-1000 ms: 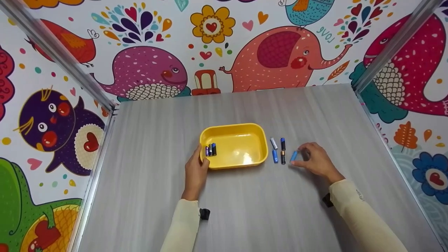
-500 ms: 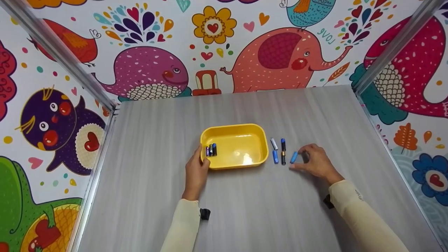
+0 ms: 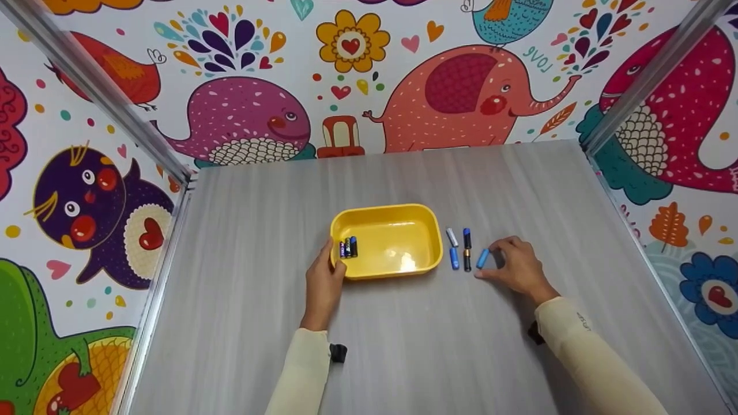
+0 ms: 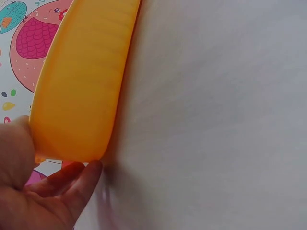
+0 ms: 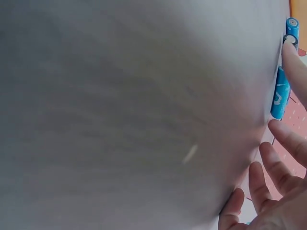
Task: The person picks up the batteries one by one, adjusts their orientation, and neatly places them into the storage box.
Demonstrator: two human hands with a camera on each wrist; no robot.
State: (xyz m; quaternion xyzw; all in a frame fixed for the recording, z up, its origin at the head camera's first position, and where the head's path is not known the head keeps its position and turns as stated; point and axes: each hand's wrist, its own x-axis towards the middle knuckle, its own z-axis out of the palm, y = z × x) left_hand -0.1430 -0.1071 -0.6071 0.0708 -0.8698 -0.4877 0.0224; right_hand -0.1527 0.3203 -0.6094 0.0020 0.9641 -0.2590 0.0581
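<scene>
My left hand (image 3: 324, 288) holds the near left corner of a yellow plastic tray (image 3: 398, 274), also seen from the side in the left wrist view. Several small batteries (image 3: 348, 247) stand side by side against the tray's left end. My right hand (image 3: 519, 268) is around a light-blue battery (image 3: 482, 258) on the table, thumb and index finger near its two ends. In the right wrist view the fingers (image 5: 273, 163) are spread, and the thumb lies apart from that light-blue battery.
Right of the tray, a white battery (image 3: 452, 237) lies end to end with a blue battery (image 3: 454, 259). Beside them, a blue-ended black battery (image 3: 467, 237) lines up with a black-and-copper battery (image 3: 467, 260). Cartoon-printed walls (image 3: 248, 109) edge the grey table (image 3: 248, 230).
The light-blue battery has shifted slightly left towards the other batteries, the right hand moving with it. My left hand and the tray stay in place.
</scene>
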